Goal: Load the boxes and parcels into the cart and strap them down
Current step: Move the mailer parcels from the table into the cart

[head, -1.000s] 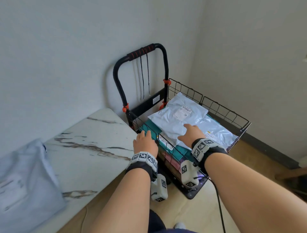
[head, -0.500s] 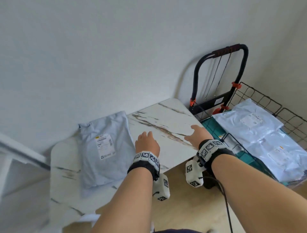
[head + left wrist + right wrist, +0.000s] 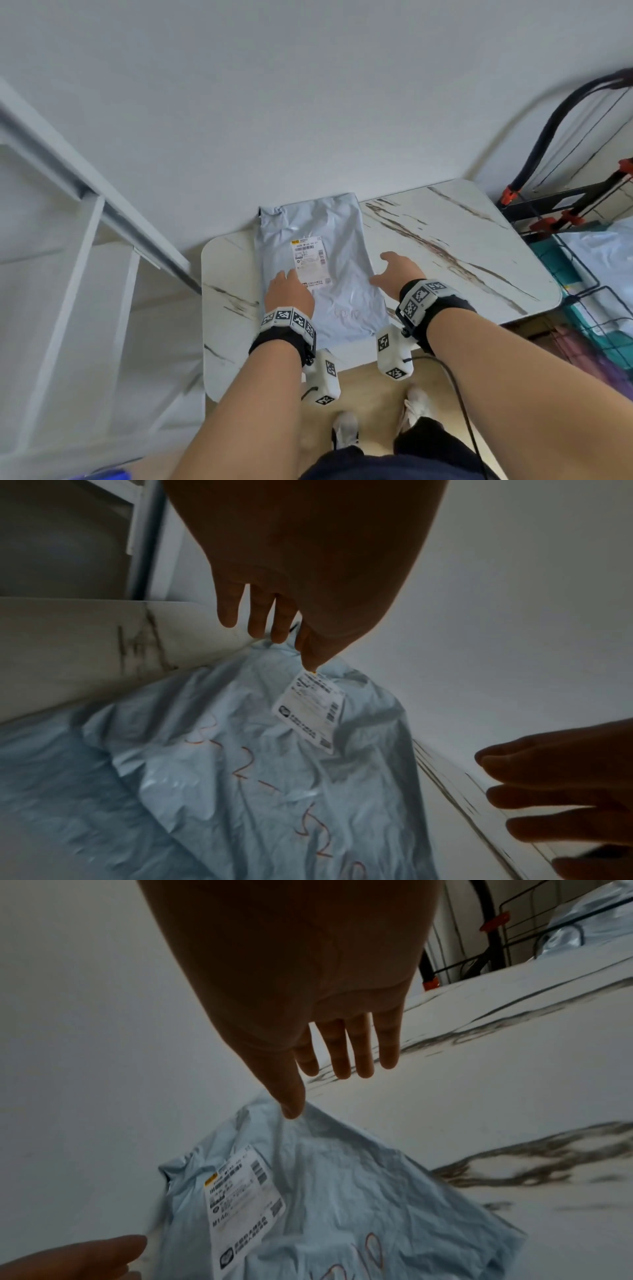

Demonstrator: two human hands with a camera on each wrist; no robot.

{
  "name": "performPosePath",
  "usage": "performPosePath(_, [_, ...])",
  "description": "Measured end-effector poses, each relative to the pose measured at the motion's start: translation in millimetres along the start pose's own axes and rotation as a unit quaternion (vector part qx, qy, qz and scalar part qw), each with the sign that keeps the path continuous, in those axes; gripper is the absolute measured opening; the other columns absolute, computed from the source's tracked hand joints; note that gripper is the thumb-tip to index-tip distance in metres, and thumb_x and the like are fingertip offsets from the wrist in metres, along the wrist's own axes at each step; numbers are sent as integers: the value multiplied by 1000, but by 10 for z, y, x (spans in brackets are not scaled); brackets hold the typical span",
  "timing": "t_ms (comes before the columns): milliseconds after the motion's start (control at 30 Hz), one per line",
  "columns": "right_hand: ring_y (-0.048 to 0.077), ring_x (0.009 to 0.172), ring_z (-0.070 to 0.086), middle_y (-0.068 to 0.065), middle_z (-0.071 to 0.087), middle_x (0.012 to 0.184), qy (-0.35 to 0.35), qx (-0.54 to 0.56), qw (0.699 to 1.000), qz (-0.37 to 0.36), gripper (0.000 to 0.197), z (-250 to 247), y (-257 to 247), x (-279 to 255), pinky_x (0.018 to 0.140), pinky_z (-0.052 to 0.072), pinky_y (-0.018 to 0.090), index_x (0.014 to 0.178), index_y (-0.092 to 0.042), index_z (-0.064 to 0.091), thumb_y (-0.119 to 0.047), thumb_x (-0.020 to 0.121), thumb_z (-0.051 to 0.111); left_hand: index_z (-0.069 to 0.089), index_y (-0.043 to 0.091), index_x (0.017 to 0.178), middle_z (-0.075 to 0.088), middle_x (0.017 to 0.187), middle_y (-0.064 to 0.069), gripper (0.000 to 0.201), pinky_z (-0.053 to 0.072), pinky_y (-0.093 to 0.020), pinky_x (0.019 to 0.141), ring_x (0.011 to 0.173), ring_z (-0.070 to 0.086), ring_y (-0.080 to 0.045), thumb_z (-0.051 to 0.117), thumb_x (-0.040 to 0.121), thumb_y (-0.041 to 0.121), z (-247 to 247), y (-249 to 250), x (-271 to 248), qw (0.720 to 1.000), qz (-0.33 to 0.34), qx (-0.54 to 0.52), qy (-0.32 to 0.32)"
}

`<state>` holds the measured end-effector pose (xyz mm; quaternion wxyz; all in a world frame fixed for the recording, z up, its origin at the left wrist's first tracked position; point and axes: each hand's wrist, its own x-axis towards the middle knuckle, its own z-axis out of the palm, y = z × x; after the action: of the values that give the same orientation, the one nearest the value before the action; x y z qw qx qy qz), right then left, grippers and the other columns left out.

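Both hands have swung away from the cart (image 3: pixel 582 274) to the table (image 3: pixel 462 240), where one grey parcel (image 3: pixel 322 267) lies flat against the wall. The left hand (image 3: pixel 289 291) hovers over its near left part, the right hand (image 3: pixel 394 274) beside its right edge; both are spread and hold nothing. The soft bag looks likely to sag, so slide fingers under opposite long edges and lift it level before turning to the cart.

Head view looking steeply down from above, over both forearms.
Wrist views set low and close beneath each palm, facing forward along the fingers; all three sharing the grey parcel (image 3: pixel 322 270) on the marble table (image 3: pixel 462 246).
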<state>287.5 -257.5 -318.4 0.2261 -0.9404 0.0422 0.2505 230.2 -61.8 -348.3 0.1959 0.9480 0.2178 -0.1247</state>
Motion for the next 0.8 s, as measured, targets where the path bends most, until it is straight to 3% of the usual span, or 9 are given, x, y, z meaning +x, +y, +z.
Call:
performPosePath(167, [27, 97, 60, 9, 59, 116, -34, -10, 999, -9, 55, 175, -160, 314, 79, 52, 35, 135, -14, 44, -26, 84, 61, 43, 9, 133, 44, 137, -12, 40, 40, -40, 103, 125, 45, -31, 40, 94, 17, 89, -233, 184, 998, -61, -11, -27])
performPosePath(367, [32, 101, 59, 12, 55, 117, -33, -15, 999, 13, 51, 278, -313, 722, 83, 52, 41, 131, -10, 38, -18, 84, 57, 45, 6, 125, 47, 129, -16, 35, 42, -41, 98, 119, 47, -36, 42, 91, 13, 57, -335, 481, 992, -113, -27, -42])
performPosePath(533, [30, 93, 58, 14, 60, 113, -65, -45, 996, 33, 36, 241, -390, 1010, 73, 45, 34, 124, -3, 45, -13, 90, 51, 43, 8, 128, 54, 125, -17, 39, 44, -41, 97, 117, 50, -36, 43, 90, 15, 44, -298, 672, 983, -166, -50, -55])
performPosePath(667, [27, 78, 56, 13, 64, 100, -83, -106, 991, 13, 10, 178, -383, 1129, 68, 44, 31, 92, -6, 55, -13, 93, 47, 53, 8, 120, 59, 120, -15, 33, 46, -38, 93, 114, 53, -34, 45, 89, 18, 56, -276, 727, 972, -216, -67, -62])
performPosePath(800, [23, 68, 59, 8, 63, 81, -90, -121, 988, 14, 11, 171, -332, 1142, 61, 46, 30, 78, -7, 57, -14, 86, 55, 60, 9, 86, 67, 102, -14, 16, 49, -32, 75, 89, 60, -31, 47, 89, 16, 97, -309, 711, 973, -212, -74, -56])
